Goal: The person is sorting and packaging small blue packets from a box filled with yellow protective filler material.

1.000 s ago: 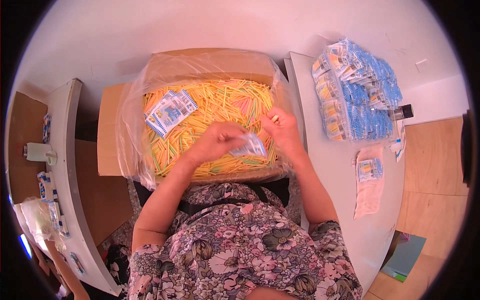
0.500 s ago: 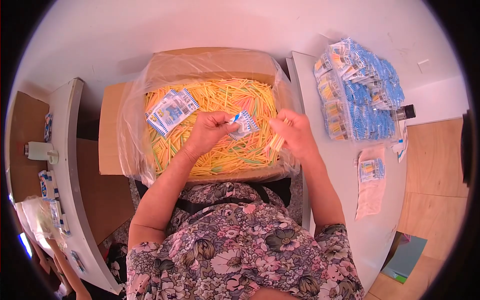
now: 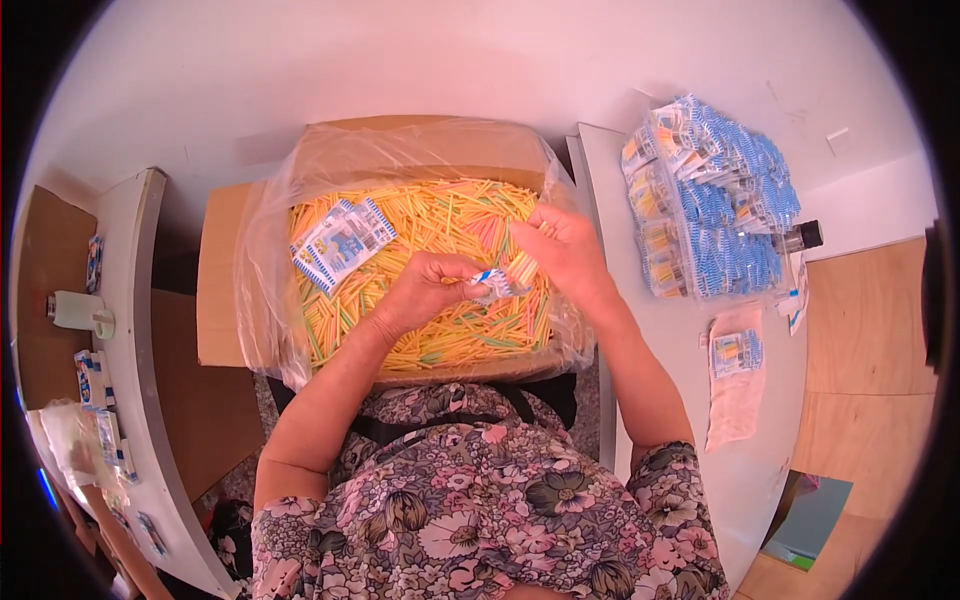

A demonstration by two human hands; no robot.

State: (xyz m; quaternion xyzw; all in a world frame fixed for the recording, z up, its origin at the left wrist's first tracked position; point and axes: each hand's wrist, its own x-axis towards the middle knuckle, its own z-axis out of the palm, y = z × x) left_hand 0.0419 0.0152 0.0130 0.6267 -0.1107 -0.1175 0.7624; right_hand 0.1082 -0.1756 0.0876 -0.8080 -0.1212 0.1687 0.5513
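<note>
Over a cardboard box (image 3: 224,290) lined with clear plastic, both my hands are at work. Thin yellow, pink and green sticks (image 3: 410,350) fill the box. My left hand (image 3: 432,290) pinches a small blue-and-white packet (image 3: 492,285), whose mouth faces right. A small bundle of pale yellow sticks (image 3: 523,266) is gripped in my right hand (image 3: 560,246), its lower ends at the packet's mouth; whether they are inside I cannot tell. Left of my hands, more flat blue-and-white packets (image 3: 343,245) lie on top of the sticks.
A clear bin heaped with filled packets (image 3: 710,200) stands on the right table, beside a dark-capped bottle (image 3: 800,237). Nearer lies a pink cloth (image 3: 735,400) with one packet on it. On the left table are a pale bottle (image 3: 80,310) and packets; another person's arm (image 3: 125,540) shows at lower left.
My right hand has moved left, bringing the stick bundle against the packet in my left hand. The view has tilted slightly, so the surroundings sit lower.
</note>
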